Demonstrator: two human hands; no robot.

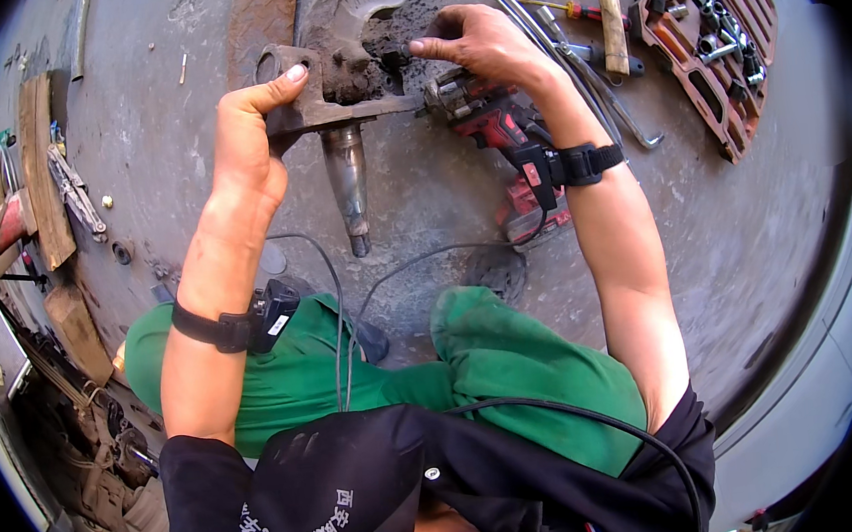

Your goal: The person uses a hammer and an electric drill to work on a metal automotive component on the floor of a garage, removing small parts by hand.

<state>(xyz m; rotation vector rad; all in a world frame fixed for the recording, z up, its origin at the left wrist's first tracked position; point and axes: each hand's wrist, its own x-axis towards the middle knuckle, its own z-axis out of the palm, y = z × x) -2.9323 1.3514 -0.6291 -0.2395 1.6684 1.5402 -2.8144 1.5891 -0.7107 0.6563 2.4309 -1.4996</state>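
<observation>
Shafted metal part [343, 144] between the hands [253, 125] [489, 46]

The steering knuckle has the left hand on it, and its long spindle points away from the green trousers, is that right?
Not quite. The steering knuckle does have the left hand on it, but the head view shows its long spindle pointing toward the green trousers, not away from them.

A workshop is seen: sockets [712, 19] are kept in a case [763, 1] at the upper right, a red power tool [497, 127] is laid near the top middle, and planks [45, 176] at the left.
</observation>
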